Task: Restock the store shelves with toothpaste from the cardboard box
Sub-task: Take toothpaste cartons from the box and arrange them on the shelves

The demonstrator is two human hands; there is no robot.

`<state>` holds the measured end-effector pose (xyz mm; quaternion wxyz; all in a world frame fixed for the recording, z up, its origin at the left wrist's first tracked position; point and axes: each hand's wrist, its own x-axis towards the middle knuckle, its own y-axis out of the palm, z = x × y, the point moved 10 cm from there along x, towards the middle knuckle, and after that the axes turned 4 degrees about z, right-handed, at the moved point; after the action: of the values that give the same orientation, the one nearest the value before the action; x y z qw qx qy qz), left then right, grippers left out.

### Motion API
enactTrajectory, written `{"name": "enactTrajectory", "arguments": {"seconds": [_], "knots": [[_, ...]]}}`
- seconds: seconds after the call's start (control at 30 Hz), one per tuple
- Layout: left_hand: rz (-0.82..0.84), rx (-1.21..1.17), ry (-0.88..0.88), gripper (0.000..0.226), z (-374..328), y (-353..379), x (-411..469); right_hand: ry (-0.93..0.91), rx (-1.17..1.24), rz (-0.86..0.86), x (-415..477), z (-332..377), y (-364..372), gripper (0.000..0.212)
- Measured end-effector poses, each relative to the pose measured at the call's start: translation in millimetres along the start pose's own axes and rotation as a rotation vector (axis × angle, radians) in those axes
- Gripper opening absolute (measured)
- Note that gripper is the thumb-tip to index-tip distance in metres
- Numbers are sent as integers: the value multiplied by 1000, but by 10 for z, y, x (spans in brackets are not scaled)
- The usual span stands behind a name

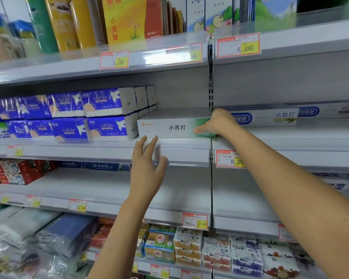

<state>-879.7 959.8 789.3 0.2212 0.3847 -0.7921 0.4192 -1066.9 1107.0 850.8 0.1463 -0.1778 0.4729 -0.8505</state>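
A white and green toothpaste box [173, 127] lies lengthwise at the front of the middle shelf [109, 147], just left of the upright post. My right hand [216, 122] is closed around its green right end. My left hand [147, 168] hovers just below the box in front of the shelf edge, fingers spread and holding nothing. More toothpaste boxes [268, 116] with blue labels lie in a row on the same shelf level to the right. The cardboard box is out of view.
Blue tissue packs [69, 115] fill the shelf left of the toothpaste box. The shelf below [109, 188] holds red boxes [14, 172] at far left and blue boxes behind. Price tags [229, 159] line the shelf edges. Soap and bagged goods sit lower down.
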Motion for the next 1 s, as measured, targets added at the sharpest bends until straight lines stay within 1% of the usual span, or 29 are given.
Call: {"name": "enactTrajectory", "arguments": {"seconds": [0.17,0.27,0.4,0.47,0.53,0.57,0.6,0.63,0.67,0.7,0.73,0.77,0.83,0.9,0.93,1.0], "knots": [[8,-7,2,58,5,22,-8,27,22,-12,-3,-5,9,69],[23,0,-29,60,5,77,-30,33,9,-21,-14,0,35,64],[57,39,-71,65,-60,149,-67,8,7,-10,-45,24,26,62],[50,10,-99,63,-117,148,-133,-33,56,-43,-125,19,-50,61],[-3,-70,-108,52,-226,123,-308,-157,141,-167,-348,30,-239,58],[-29,-110,-102,44,-308,129,-442,-257,172,-248,-547,40,-345,51],[-35,-142,-96,34,-406,167,-612,-371,192,-333,-792,22,-436,37],[-24,-171,-99,22,-492,246,-809,-472,216,-396,-1047,-48,-489,19],[2,-201,-111,14,-575,359,-1016,-542,229,-423,-1282,-161,-491,19],[25,-220,-131,23,-631,496,-1240,-579,216,-401,-1481,-319,-431,32],[53,-236,-161,35,-664,653,-1477,-594,200,-326,-1625,-504,-305,42],[84,-251,-199,45,-681,834,-1725,-587,176,-223,-1738,-726,-131,47],[165,-243,-290,56,-651,1253,-2246,-545,101,-28,-1929,-1273,272,50],[266,-237,-428,58,-572,1701,-2794,-472,37,135,-2131,-1889,676,49],[322,-243,-512,55,-532,1932,-3079,-450,5,225,-2255,-2196,894,47],[424,-261,-658,40,-501,2343,-3614,-418,-57,414,-2536,-2810,1375,34]]}}
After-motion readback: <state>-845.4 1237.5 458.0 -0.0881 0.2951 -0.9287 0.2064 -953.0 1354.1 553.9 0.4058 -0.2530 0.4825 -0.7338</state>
